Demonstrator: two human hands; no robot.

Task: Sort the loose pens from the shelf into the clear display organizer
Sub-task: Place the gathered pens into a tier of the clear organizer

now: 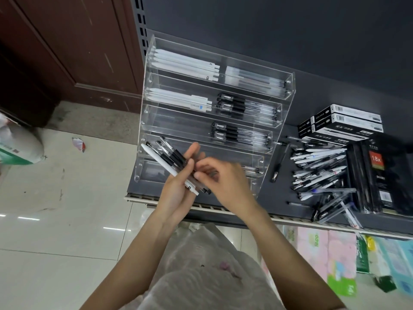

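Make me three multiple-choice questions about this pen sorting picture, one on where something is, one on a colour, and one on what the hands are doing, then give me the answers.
1. Where does the pile of loose pens lie?
A. on the shelf, to the right of the clear organizer
B. on the floor tiles
C. inside the top tier of the organizer

2. What colour is the long pen on the outer edge of the held bundle?
A. red
B. white
C. green

3. What is the left hand doing?
A. hanging idle at the side
B. pressing flat on the shelf
C. holding a bundle of pens

Answers:
1 A, the pile rests on the dark shelf between the clear organizer and the black boxes.
2 B, its barrel is white against the black-gripped pens.
3 C, its fingers wrap the bundle while the right hand picks at it.
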